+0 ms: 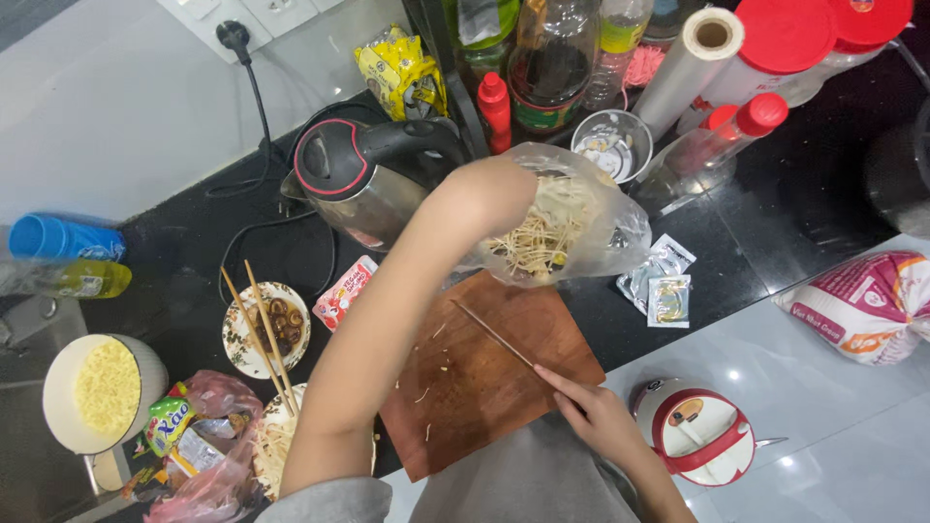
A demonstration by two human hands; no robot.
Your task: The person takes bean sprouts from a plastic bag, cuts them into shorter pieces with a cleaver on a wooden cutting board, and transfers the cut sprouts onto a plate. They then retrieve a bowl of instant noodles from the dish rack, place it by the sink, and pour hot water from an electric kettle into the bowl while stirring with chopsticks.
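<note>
Clear plastic bag of bean sprouts (557, 228) hangs gripped in the left hand (484, 194) above the wooden cutting board (484, 373), while the right hand (596, 412) clasps a knife (494, 334) flat on it

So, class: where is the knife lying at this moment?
In the head view the knife rests flat on the wooden cutting board, lower centre, its handle under the right hand and its tip pointing toward the electric kettle.
</note>
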